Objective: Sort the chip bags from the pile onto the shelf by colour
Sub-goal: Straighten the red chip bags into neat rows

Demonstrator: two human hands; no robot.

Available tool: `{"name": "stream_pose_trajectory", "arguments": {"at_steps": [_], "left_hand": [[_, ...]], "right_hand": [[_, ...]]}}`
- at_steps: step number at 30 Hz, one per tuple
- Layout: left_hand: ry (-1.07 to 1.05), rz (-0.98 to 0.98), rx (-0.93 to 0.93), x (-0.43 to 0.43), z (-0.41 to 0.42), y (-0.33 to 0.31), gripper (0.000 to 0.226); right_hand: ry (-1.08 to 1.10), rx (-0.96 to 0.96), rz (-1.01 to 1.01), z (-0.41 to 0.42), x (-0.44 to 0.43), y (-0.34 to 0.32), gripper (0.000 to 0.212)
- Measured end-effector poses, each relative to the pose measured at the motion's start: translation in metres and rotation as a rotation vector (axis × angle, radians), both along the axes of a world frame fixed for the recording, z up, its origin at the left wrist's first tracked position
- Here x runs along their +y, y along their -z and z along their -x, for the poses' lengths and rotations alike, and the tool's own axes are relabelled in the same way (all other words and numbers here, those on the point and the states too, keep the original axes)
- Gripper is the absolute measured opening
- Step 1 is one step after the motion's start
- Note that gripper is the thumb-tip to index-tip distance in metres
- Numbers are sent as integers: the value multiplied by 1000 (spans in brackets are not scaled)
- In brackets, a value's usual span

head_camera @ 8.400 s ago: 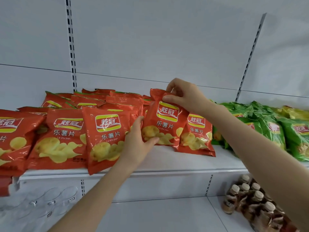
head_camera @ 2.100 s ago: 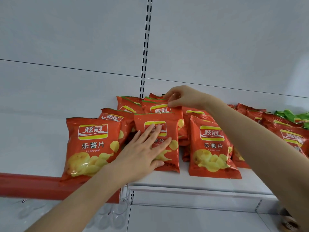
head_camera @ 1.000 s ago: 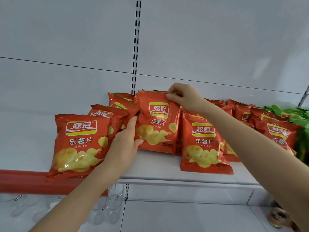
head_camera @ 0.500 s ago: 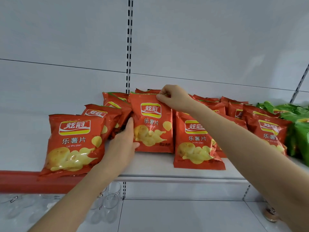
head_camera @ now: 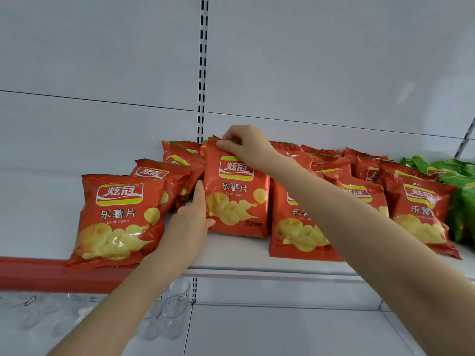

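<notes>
An upright red chip bag (head_camera: 236, 199) stands in the middle of the white shelf (head_camera: 231, 255). My right hand (head_camera: 246, 146) pinches its top edge. My left hand (head_camera: 191, 222) grips its lower left side, thumb on the front. Another red bag (head_camera: 118, 219) leans at the left front, with two more red bags (head_camera: 164, 176) behind it. Several red bags (head_camera: 421, 214) run to the right, partly hidden by my right forearm. Green chip bags (head_camera: 460, 181) lie at the far right.
A slotted upright (head_camera: 202, 73) runs up the white back panel. A red price rail (head_camera: 38, 273) edges the shelf at the left. Clear glasses (head_camera: 174, 307) stand on the lower shelf.
The bag I hold has been stood up from lying flat and shifted slightly left. My left hand moved from pressing flat on a bag to gripping this one's side.
</notes>
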State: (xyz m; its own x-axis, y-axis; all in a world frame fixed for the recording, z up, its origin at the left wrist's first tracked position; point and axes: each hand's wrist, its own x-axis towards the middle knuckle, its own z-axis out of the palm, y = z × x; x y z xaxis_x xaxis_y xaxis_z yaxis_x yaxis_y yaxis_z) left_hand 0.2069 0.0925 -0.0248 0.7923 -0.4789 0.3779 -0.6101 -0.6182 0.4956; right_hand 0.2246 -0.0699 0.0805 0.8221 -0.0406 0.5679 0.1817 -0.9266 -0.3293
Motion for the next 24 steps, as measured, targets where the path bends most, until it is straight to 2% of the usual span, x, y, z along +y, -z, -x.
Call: {"name": "stream_pose_trajectory", "arguments": {"at_steps": [6, 8, 10, 12, 14, 15, 17, 19, 21, 24], "left_hand": [[-71, -156, -82, -2, 3, 0, 81], [-95, -192, -98, -1, 7, -2, 85], [-159, -200, -154, 1, 14, -1, 92], [-152, -156, -322, -3, 17, 5, 96], [-60, -156, -495, -13, 13, 11, 93], [-5, -175, -547, -19, 13, 12, 89], [63, -211, -593, -29, 14, 9, 80], [35, -261, -490, -37, 16, 7, 72], [-27, -281, -395, -39, 17, 6, 64], [-28, -217, -530, -45, 17, 9, 67]], "right_hand": [[76, -125, 56, 69, -19, -9, 31], [103, -24, 105, 114, -35, 2, 36], [167, 185, 213, 153, -46, 22, 55], [255, 353, 329, 173, -52, 46, 75], [323, 404, 423, 175, -56, 66, 82], [334, 381, 453, 173, -56, 75, 82], [324, 217, 551, 166, -59, 84, 81], [319, 70, 633, 157, -69, 91, 78], [288, 25, 651, 148, -76, 94, 75], [224, 33, 643, 139, -84, 95, 71]]}}
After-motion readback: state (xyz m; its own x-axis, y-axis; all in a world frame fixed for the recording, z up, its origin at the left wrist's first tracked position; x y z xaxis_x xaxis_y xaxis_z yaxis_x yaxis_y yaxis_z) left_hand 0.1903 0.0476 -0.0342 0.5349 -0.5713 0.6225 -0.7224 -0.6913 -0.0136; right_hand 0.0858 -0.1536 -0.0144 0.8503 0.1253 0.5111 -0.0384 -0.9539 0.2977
